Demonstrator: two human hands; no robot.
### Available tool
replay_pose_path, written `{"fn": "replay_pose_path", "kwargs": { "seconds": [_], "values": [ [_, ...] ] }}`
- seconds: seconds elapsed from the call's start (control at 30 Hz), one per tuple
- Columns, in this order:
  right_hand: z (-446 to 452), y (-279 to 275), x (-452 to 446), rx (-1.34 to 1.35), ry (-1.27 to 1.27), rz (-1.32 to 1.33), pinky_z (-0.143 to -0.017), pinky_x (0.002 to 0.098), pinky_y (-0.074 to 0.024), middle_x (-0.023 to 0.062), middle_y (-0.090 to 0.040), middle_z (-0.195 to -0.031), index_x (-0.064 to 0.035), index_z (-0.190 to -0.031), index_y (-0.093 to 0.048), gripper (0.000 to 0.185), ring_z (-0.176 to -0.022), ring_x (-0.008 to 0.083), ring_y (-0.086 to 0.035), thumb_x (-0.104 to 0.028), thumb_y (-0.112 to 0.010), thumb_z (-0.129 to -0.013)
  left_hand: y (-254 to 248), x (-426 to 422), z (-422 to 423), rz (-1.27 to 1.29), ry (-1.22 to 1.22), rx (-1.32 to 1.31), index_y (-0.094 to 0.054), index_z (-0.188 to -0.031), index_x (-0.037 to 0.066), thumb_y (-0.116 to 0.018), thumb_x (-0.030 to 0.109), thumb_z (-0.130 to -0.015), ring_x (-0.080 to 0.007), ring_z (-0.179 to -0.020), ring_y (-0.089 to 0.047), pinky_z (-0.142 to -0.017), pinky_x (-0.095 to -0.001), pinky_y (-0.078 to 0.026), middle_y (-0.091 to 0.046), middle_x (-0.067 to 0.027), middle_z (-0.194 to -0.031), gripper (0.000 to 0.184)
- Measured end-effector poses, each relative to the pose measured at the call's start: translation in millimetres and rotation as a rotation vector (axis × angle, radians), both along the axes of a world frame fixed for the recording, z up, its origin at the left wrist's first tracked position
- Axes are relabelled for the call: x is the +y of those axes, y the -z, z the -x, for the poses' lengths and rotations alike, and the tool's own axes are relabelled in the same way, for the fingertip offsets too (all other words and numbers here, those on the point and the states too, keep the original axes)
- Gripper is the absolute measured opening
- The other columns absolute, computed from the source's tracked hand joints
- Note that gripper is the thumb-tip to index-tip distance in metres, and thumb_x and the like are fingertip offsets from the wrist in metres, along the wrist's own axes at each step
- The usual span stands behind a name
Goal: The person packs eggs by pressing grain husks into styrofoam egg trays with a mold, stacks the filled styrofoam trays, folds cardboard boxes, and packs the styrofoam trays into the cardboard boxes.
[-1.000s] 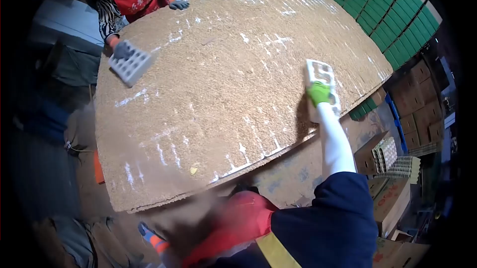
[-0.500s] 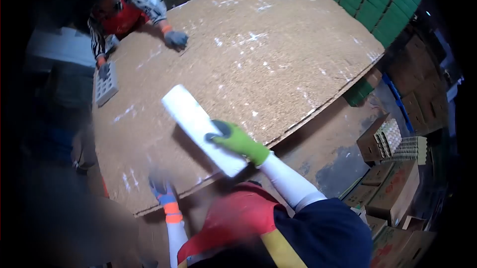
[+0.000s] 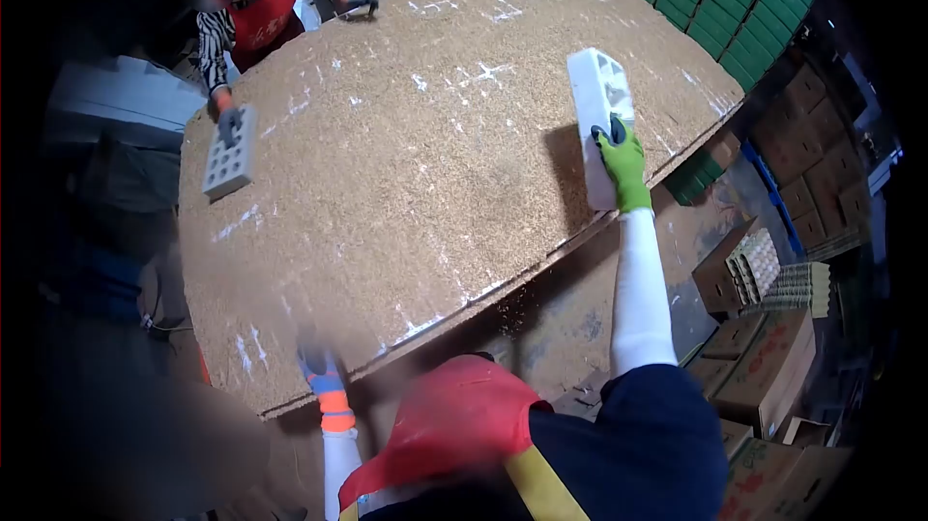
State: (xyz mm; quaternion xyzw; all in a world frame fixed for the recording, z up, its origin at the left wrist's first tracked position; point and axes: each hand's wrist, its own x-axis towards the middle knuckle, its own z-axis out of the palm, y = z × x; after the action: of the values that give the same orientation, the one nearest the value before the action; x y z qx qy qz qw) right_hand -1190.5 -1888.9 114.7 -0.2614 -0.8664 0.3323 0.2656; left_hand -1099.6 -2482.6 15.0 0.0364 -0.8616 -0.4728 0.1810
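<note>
My right hand (image 3: 623,161), in a green glove with dark fingertips, grips a white foam tray (image 3: 590,159) with square hollows. The tray is tilted on its side near the right edge of the large table (image 3: 464,221), which has a layer of loose tan grains over it. At the near left edge is my left hand (image 3: 317,366), in a grey-blue glove with an orange cuff. Its fingers are smeared, so their position is unclear. White streaks and marks show among the grains.
Across the table a co-worker in a red apron (image 3: 266,28) has one gloved hand on another white foam tray (image 3: 230,161). Green cartons (image 3: 744,14) are stacked at the far right. Cardboard boxes (image 3: 754,366) and a carton of eggs (image 3: 749,265) stand on the right-hand floor.
My right hand has swung the foam tray right and away from me, from the near edge. Grains fall by the edge. The co-worker's free hand has moved back; my left hand stays about where it was.
</note>
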Motion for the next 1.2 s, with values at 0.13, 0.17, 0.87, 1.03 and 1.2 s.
{"fn": "replay_pose_path", "kwargs": {
  "seconds": [0.13, 0.17, 0.87, 1.03, 1.2],
  "values": [
    [14.4, 53.3, -81.5, -0.592, -0.224, -0.537, -0.072, 0.0536, -0.0464, 0.0226, -0.059, -0.098, -0.0035, -0.104, -0.057, 0.027, -0.093, 0.0360, -0.058, -0.021, -0.048, -0.086, 14.2, -6.1, -2.7, 0.000, 0.038, -0.228, -0.042, -0.129, -0.001, -0.060, 0.003, -0.083, -0.0229, -0.115, -0.048, -0.100, -0.0345, -0.037, -0.050, -0.0131, -0.129, 0.049],
    [1.7, 44.3, -138.8, -0.549, -0.300, -1.095, -0.067, 0.0552, -0.0476, 0.0216, -0.058, -0.098, -0.0022, -0.107, -0.055, 0.028, -0.092, 0.0351, -0.057, -0.016, -0.050, -0.083, 22.0, -6.3, -0.5, -0.002, 0.052, -0.228, -0.042, -0.129, -0.001, -0.060, 0.003, -0.083, -0.0229, -0.115, -0.048, -0.100, -0.0345, -0.037, -0.050, -0.0131, -0.129, 0.049],
    [-30.7, 61.3, 178.9, -0.671, 0.452, -0.343, -0.082, 0.0444, -0.0466, 0.0188, -0.064, -0.104, -0.0032, -0.107, -0.063, 0.039, -0.098, 0.0322, -0.061, -0.031, -0.053, -0.081, 31.8, -35.3, 22.8, 0.584, 0.172, 0.159, -0.046, -0.125, -0.003, -0.056, 0.009, -0.088, -0.0277, -0.109, -0.051, -0.093, -0.0372, -0.044, -0.051, -0.0177, -0.120, 0.040],
    [-119.5, 12.1, 97.4, 0.489, -0.049, 0.853, -0.090, 0.0335, -0.0452, 0.0097, -0.059, -0.115, -0.0003, -0.129, -0.047, 0.050, -0.100, 0.0175, -0.056, -0.031, -0.056, -0.091, 3.7, 23.5, 36.4, 0.281, 0.189, -0.127, -0.052, -0.118, -0.005, -0.060, 0.006, -0.086, -0.0273, -0.122, -0.043, -0.100, -0.0370, -0.038, -0.042, -0.0180, -0.130, 0.034],
    [-128.2, 129.1, -1.7, 0.784, 0.040, 1.183, -0.093, 0.0300, -0.0431, 0.0075, -0.059, -0.114, -0.0009, -0.126, -0.049, 0.044, -0.102, 0.0159, -0.055, -0.031, -0.050, -0.094, 6.7, 69.1, 66.2, 0.345, 0.423, -0.021, -0.053, -0.120, 0.000, -0.061, 0.007, -0.085, -0.0285, -0.125, -0.040, -0.102, -0.0384, -0.037, -0.042, -0.0174, -0.132, 0.036]
  ]
}}
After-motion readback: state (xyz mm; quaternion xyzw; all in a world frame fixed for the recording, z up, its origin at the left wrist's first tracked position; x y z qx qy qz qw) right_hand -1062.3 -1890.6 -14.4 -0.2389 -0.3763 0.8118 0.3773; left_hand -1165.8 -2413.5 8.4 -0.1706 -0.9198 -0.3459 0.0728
